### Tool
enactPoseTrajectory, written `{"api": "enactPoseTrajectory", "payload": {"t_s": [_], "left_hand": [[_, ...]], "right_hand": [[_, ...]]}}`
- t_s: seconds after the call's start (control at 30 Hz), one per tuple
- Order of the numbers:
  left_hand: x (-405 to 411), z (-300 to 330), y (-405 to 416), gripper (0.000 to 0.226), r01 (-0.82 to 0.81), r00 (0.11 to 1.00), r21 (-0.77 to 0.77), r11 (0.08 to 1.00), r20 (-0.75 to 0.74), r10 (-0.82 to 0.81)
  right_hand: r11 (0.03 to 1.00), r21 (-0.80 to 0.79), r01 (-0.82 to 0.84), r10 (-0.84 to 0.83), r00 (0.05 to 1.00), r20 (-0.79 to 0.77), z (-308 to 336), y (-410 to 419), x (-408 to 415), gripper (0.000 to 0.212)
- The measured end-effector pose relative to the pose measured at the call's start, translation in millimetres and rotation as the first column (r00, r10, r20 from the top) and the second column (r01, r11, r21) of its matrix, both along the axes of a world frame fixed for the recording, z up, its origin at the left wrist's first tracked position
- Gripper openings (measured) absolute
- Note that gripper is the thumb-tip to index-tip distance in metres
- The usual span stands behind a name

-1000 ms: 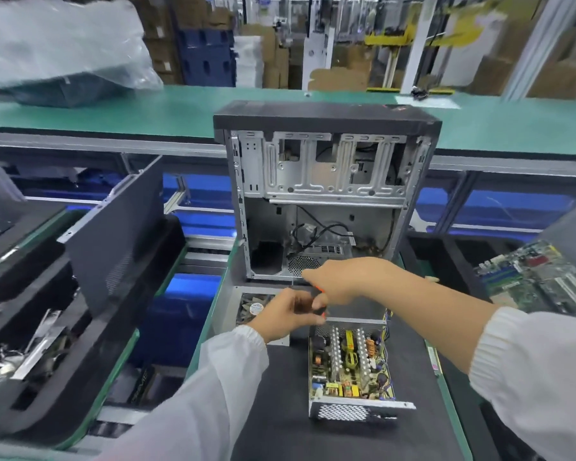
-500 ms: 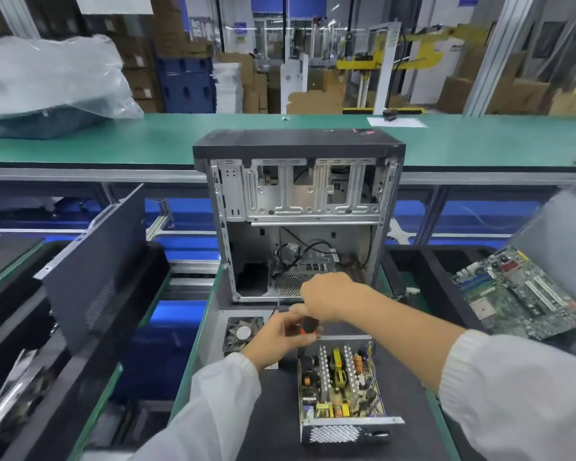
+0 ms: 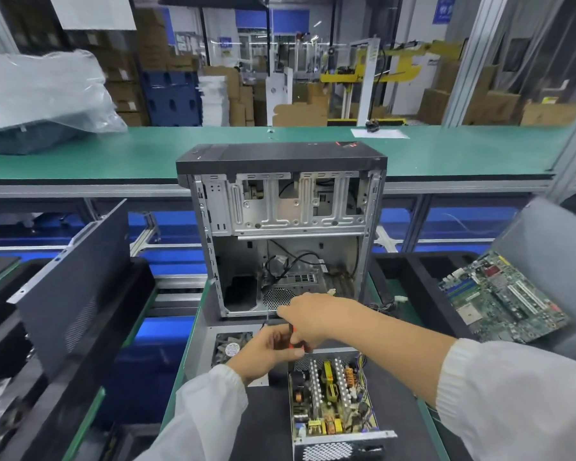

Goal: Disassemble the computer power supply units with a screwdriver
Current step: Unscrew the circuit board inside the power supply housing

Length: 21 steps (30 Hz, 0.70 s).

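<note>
An opened power supply unit lies on the black mat, its circuit board, heat sinks and coils exposed. Just beyond its far end my two hands meet. My right hand reaches in from the right and curls over a screwdriver with a red and black handle. My left hand comes from below and holds the same handle from underneath. Most of the tool is hidden by my fingers. The unit's removed cover with its fan lies to the left of my hands.
An open, gutted computer case stands upright right behind my hands. A dark side panel leans in the left tray, and a green motherboard lies in the right tray. Behind runs a green conveyor with a plastic-wrapped bundle.
The view has tilted upward, so everything sits lower in frame. My hands stay together on the screwdriver at the far end of the power supply unit, with only small shifts.
</note>
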<state>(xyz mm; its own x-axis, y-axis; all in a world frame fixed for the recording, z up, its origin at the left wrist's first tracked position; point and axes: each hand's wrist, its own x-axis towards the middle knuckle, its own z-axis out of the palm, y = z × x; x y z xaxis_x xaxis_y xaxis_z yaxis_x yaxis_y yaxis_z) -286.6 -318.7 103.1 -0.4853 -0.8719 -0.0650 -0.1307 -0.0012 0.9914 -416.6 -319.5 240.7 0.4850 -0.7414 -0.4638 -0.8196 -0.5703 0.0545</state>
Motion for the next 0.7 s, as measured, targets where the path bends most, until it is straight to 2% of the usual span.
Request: {"api": "enactPoseTrajectory", "payload": {"t_s": [0.1,0.17,0.23,0.3,0.43,0.57,0.7], "left_hand": [[-1.8,3.5,2.4,0.016,-0.022,1.0,0.004,1.0,-0.002,0.022],[-2.8,4.3,3.9,0.024,-0.045,0.999,-0.012,0.999,-0.013,0.045],[-2.7,4.6,4.7,0.027,-0.04,0.999,-0.014,0.999,-0.021,0.04],[-1.9,5.5,3.5,0.022,-0.012,1.0,-0.014,1.0,0.007,0.012],[3.1,6.4,0.6,0.025,0.013,0.999,0.006,1.0,-0.031,-0.013],[5.8,3.3,0.1,0.028,0.023,0.999,-0.002,1.0,-0.037,-0.023],[4.3,2.5,2.3,0.027,-0.023,0.999,-0.001,1.0,-0.033,0.023]], "right_hand": [[0.999,-0.018,0.049,-0.049,0.999,-0.003,4.2,-1.1,-2.5,0.038],[0.99,-0.103,0.101,-0.103,0.995,-0.016,4.6,-3.2,-1.7,0.044],[0.98,-0.16,0.12,-0.125,0.992,-0.021,0.6,-3.5,1.3,0.034],[0.982,-0.143,0.122,-0.126,0.992,-0.024,-3.3,-2.5,3.6,0.026],[0.994,-0.042,0.102,-0.103,0.994,-0.028,-3.7,-2.7,4.4,0.027],[0.999,-0.03,0.038,-0.04,0.997,-0.059,-4.7,-4.5,3.8,0.047],[0.997,-0.061,-0.05,0.048,0.998,-0.035,-2.9,-2.5,-0.5,0.035]]}}
